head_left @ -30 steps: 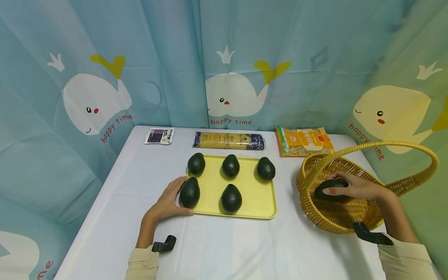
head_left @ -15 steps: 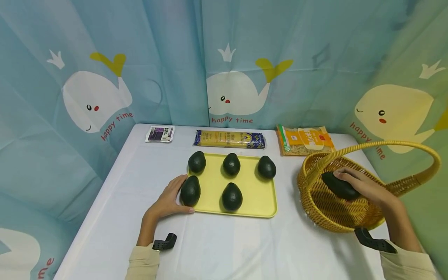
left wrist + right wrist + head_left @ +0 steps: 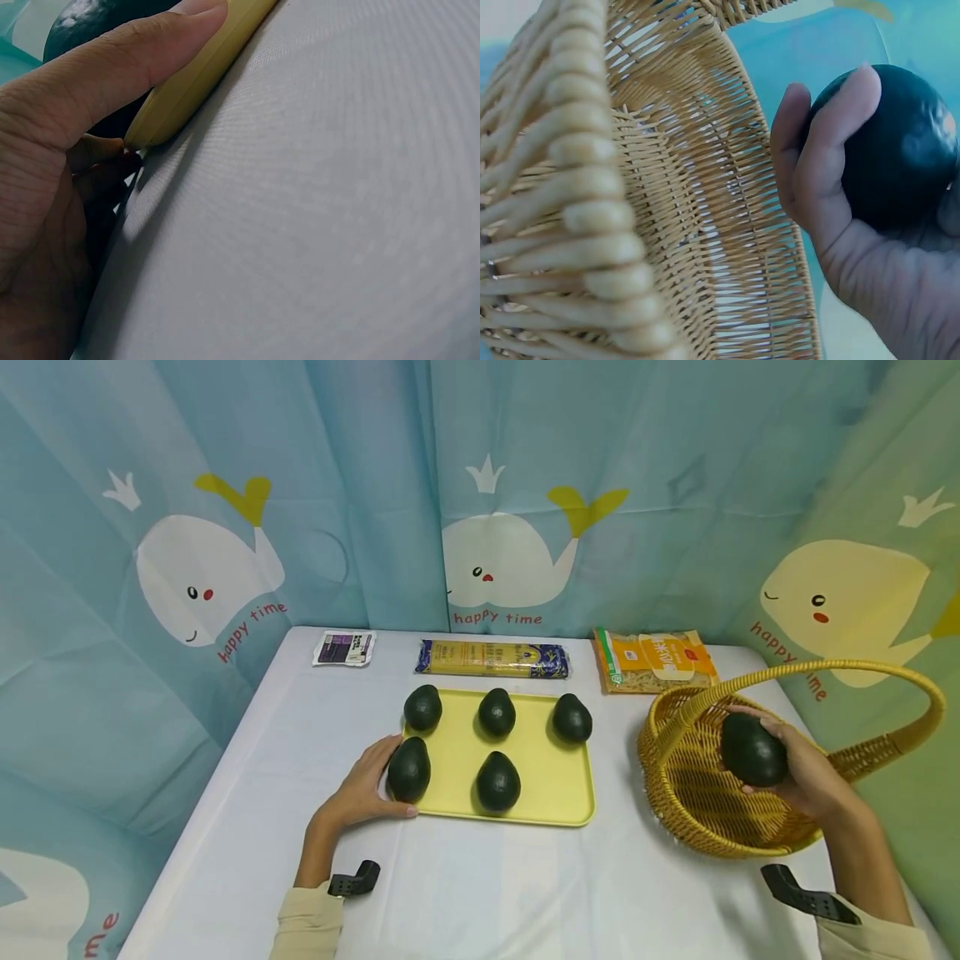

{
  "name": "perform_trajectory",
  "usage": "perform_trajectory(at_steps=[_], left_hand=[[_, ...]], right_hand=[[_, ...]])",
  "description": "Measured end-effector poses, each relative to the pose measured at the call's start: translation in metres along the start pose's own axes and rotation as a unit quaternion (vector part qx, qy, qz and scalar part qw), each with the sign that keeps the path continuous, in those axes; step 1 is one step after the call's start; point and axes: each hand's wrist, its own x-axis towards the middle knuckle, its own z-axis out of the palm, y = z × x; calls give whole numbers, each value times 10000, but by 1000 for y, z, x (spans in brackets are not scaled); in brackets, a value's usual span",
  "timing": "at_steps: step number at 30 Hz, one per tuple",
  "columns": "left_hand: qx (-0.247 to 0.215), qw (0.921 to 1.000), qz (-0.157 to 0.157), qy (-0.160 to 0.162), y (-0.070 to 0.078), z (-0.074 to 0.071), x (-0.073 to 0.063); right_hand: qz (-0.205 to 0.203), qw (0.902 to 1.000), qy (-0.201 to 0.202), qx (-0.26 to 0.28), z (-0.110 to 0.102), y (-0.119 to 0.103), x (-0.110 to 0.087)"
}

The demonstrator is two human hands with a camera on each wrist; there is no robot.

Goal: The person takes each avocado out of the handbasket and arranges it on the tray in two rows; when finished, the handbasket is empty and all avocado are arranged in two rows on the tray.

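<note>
A dark green avocado is gripped in my right hand, above the opening of the wicker basket. In the right wrist view, the thumb and fingers curl round the avocado, and the basket's woven wall is beside it. My left hand holds the front left corner of the yellow tray. Its thumb lies along the tray's rim in the left wrist view, with the other fingers partly hidden at the corner. Several avocados sit on the tray, one avocado right by my left hand.
Behind the tray lie a small purple-and-white packet, a long yellow-and-blue packet and an orange bag. The basket's tall handle arches over its opening. A printed curtain surrounds the white-covered table.
My right hand has raised the avocado from low inside the basket and shifted right, turning it. The left hand and the tray have stayed in place.
</note>
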Motion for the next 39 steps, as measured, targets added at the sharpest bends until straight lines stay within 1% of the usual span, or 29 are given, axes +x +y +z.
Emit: perform_trajectory(at_steps=[3,7,8,10,12,15,17,19,21,24,27,29,33,35,36,39], left_hand=[[-13,10000,-15,3,0,1,-1],[-8,10000,-15,-2,0,1,-1],[11,10000,-2,-1,0,1,-1],[19,10000,11,-2,1,0,0],[0,10000,19,4,2,-1,1],[-37,10000,-13,-4,5,-3,1],[-42,10000,-22,-17,6,-3,1],[-35,10000,-25,-34,7,-3,2],[-34,10000,-17,-39,6,-3,2],[-44,10000,-7,-29,6,-2,1],[-18,10000,-20,-26,4,-2,1],[-3,10000,-33,-33,4,-2,1],[-15,10000,-20,-34,4,-2,0],[-29,10000,-14,-32,4,-2,0],[-34,10000,-15,-26,3,-1,0],[-30,10000,-44,-28,3,-1,0]], right_hand=[[-196,9986,-268,402,2,1,1],[-425,9915,-620,1061,4,4,0],[-465,9905,-631,1130,5,5,0],[-563,9904,-624,1097,7,5,-1],[-642,9932,-521,814,10,6,-2],[-695,9972,-193,-196,16,7,-6],[-616,9934,83,-966,21,7,-9],[-519,9876,219,-1468,25,7,-12],[-448,9847,203,-1671,30,6,-13],[-432,9870,-74,-1546,36,4,-11],[-425,9843,-222,-1697,43,2,-11],[-419,9784,-221,-2010,48,2,-12],[-432,9588,-70,-2806,56,1,-14],[-424,9516,-49,-3044,61,0,-14],[-431,9459,-13,-3216,63,0,-14],[-397,9353,-15,-3517,72,-1,-13]])
